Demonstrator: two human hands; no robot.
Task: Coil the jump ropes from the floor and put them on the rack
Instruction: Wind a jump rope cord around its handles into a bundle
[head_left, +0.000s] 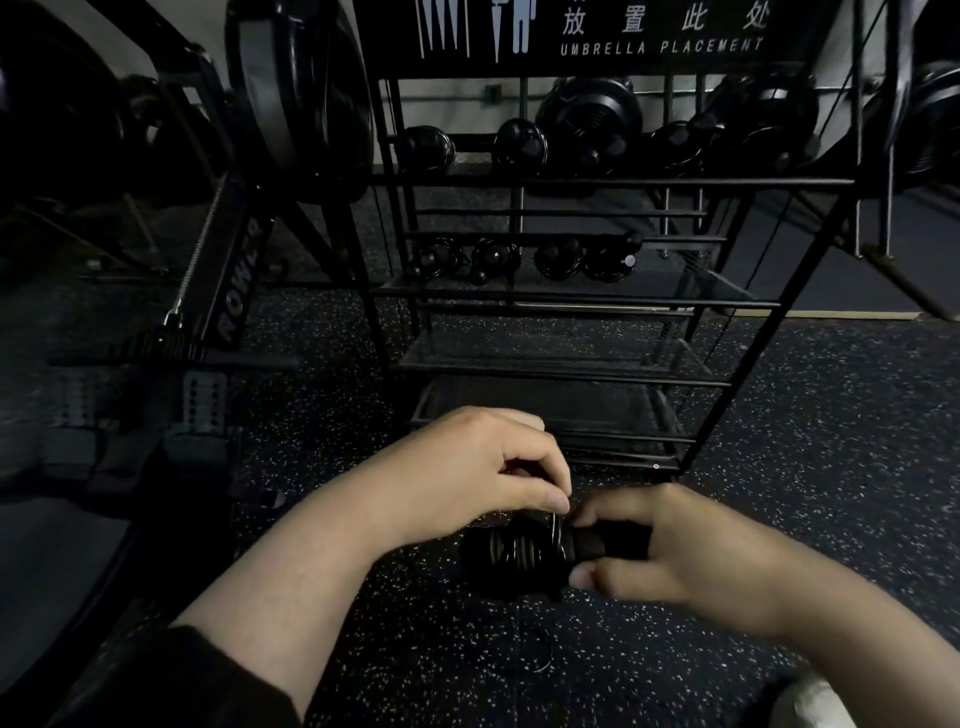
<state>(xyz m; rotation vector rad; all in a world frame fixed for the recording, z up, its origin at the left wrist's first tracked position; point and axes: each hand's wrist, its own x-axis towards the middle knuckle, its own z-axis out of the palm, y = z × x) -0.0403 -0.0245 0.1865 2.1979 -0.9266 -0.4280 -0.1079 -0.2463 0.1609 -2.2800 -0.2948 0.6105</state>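
Right now both my hands meet low in front of me, just above the speckled rubber floor (779, 415). My right hand (685, 551) curls around the black handle (597, 545) of a jump rope (519, 553), thumb below and fingers over the top, so that hand is clamped on the handle. Thin cable is wound in tight turns around the handle's left part, forming a dark bundle between my two hands. My left hand (483, 467) comes in from above, its fingers bent down, thumb and forefinger pinching the cable at the top of the bundle, just beside my right fingertips. A loose loop of the cable (540, 654) hangs down under the bundle towards the floor; in the dim light I cannot tell whether it touches.

Ahead of me stands the black metal rack (571, 296), several mesh shelves high, with a sign (660, 31) on top reading "UMBRELLA PLACEMENT". Its upper two shelves carry dark coiled ropes (519, 257) in a row; the lower shelves look bare, though it is too dark to be sure. The bundle I hold is near the foot of the rack, not on it. To my left stands a rowing machine (234, 275) with footplates. A dark sleeve (182, 680) covers my left forearm near the elbow.
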